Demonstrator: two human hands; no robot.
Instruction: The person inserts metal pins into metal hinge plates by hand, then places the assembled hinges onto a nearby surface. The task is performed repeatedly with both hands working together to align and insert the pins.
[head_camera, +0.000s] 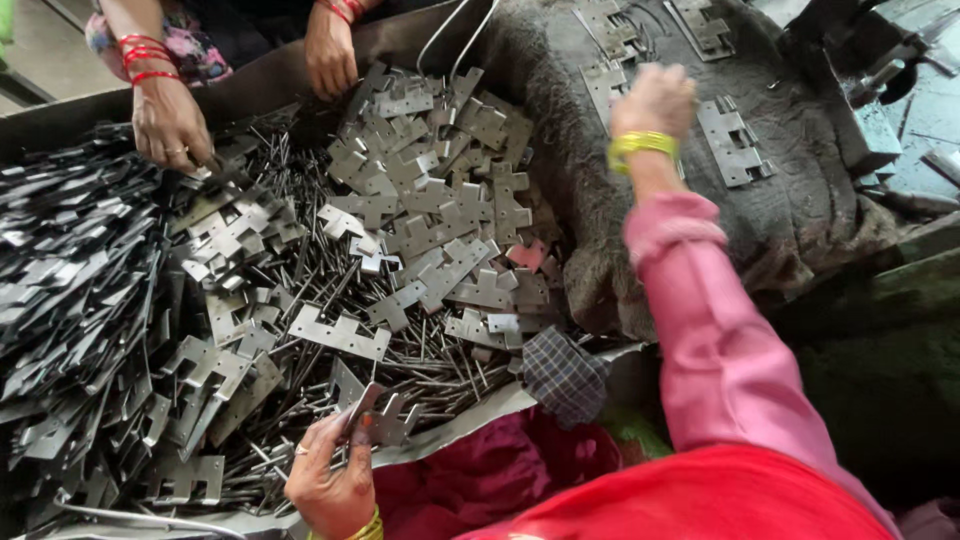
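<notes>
Largest first: I see a wide heap of grey metal hinge plates (430, 190) that covers the left and middle of the view, lying on the tabletop (250, 90). Under and between the plates there are many thin metal pins (330, 290), pointing in all directions. To the right of the heap lies a dark, rough cloth (800, 200), and on it rest some assembled hinges (735, 140), well apart from the loose pile.

My right arm, in a pink sleeve (700, 330), stretches far forward over this cloth. The right hand (655, 100) is closed loosely, with the knuckles toward me; I cannot tell if it pinches anything, because the fingers are turned away and blurred. It is just beside 1 hinge on the cloth.

My left hand (335, 470) stays close to my body, at the near edge of the heap. Its fingers pinch 1 hinge plate (385, 415), which tilts up and away from the palm, with its long axis running toward the upper right. So the left hand is much nearer to the loose plates and pins, and the right hand is nearer to the assembled hinges.

At the far side, 2 hands of another person (170, 120) touch the pile. A small checked rag (565, 375) lies at the near edge.
</notes>
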